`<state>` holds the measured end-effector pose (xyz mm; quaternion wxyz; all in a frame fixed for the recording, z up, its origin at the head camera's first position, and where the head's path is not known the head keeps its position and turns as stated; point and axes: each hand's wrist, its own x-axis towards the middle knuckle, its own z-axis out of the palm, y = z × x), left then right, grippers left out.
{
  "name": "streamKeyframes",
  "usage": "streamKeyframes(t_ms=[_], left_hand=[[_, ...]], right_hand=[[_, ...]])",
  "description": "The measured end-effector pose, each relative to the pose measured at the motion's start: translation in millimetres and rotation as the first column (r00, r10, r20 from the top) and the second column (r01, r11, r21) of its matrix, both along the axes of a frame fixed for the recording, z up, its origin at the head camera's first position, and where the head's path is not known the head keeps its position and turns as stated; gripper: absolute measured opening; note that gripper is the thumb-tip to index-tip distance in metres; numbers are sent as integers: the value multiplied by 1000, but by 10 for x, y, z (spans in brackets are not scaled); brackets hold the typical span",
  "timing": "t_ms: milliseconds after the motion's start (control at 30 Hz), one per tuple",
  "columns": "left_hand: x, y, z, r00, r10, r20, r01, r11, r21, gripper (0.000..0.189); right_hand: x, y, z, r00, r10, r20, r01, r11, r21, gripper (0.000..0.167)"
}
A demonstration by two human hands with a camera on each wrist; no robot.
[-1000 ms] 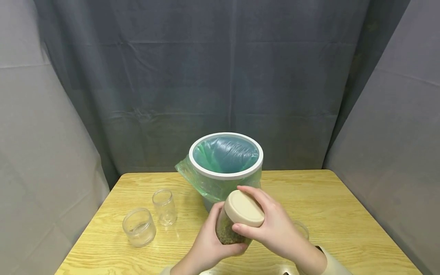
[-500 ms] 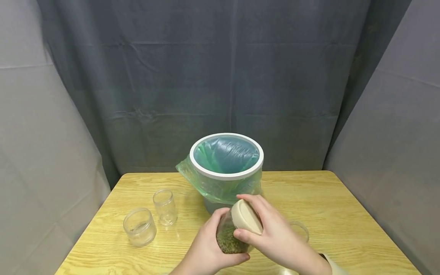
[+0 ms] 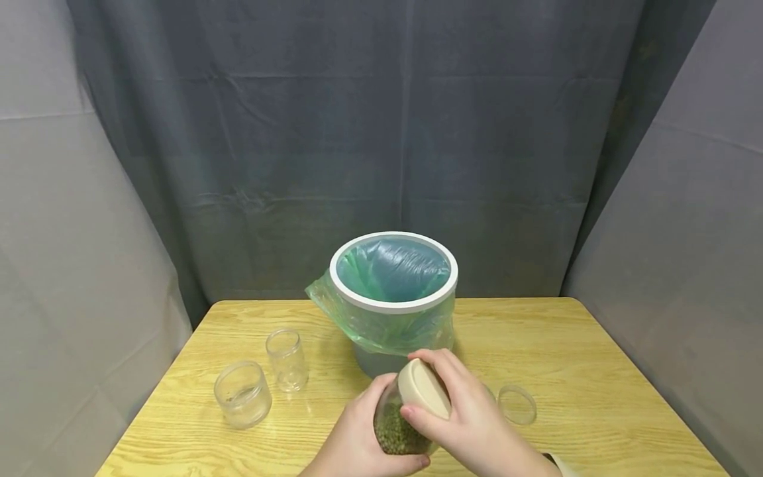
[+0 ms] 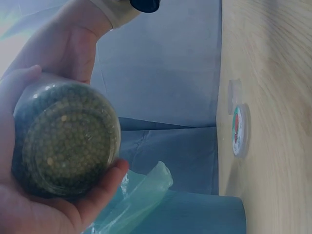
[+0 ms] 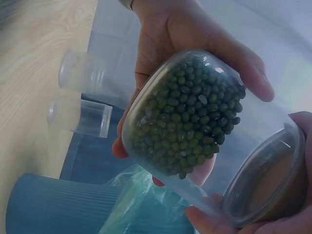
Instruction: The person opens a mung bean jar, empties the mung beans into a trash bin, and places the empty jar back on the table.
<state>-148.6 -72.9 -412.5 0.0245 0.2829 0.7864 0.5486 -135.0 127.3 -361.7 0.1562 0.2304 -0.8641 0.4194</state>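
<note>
A clear jar of green mung beans (image 3: 396, 427) with a beige lid (image 3: 422, 389) is held in front of the bin, tilted with the lid up and to the right. My left hand (image 3: 360, 434) wraps round the jar body, thumb on the near side. My right hand (image 3: 467, 417) grips the lid from the right, fingers over its far edge and thumb on its near edge. In the left wrist view the jar's round base (image 4: 70, 141) faces the camera, with beans behind it. The right wrist view shows the beans (image 5: 187, 117) gathered in one part of the jar.
A bin (image 3: 393, 307) with a white rim and green liner stands behind the hands. To the left are a short clear jar (image 3: 242, 396) and a taller one (image 3: 287, 361). A clear round lid (image 3: 517, 405) lies right; a lid with printed top (image 4: 238, 131) is beside it.
Both hands have brought the jar down towards the near edge. The lid has swung from facing mostly up to facing more right. The clear lid at right is now more exposed.
</note>
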Motion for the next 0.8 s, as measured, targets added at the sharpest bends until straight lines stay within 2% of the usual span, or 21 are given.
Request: streamKeyframes(t_ms=[100, 167, 267, 367, 467, 533, 633, 733, 800], left_hand=[[-27, -12, -18, 1000, -18, 8, 18, 1000, -1, 82], [-43, -27, -31, 998, -55, 29, 54, 998, 19, 81], [-47, -59, -46, 984, -147, 96, 139, 986, 90, 81], [-33, -91, -58, 965, -224, 135, 202, 966, 160, 81], [-16, -116, -66, 962, -235, 141, 210, 962, 173, 80], [-15, -135, -75, 954, -257, 152, 227, 955, 190, 78], [-19, -161, -85, 929, -318, 190, 273, 934, 231, 77], [-33, -173, -91, 890, -399, 220, 331, 898, 289, 75], [-45, -173, -96, 873, -439, 214, 361, 875, 321, 73]], right_hand=[[-11, -6, -26, 1000, 1, 2, -1, 1000, -4, 53], [-16, -4, -34, 1000, 19, 0, -19, 1000, -4, 53], [-14, 8, -24, 996, 80, -47, -80, 997, 10, 54], [-7, 24, 1, 981, 162, -108, -159, 987, 28, 55], [-14, 34, 18, 963, 220, -154, -215, 975, 49, 57], [-20, 36, 15, 957, 247, -152, -241, 969, 53, 58], [-33, 43, -4, 946, 280, -164, -272, 960, 67, 60], [-45, 52, -20, 936, 304, -177, -293, 952, 88, 62], [-57, 60, -28, 931, 320, -178, -306, 947, 103, 62]])
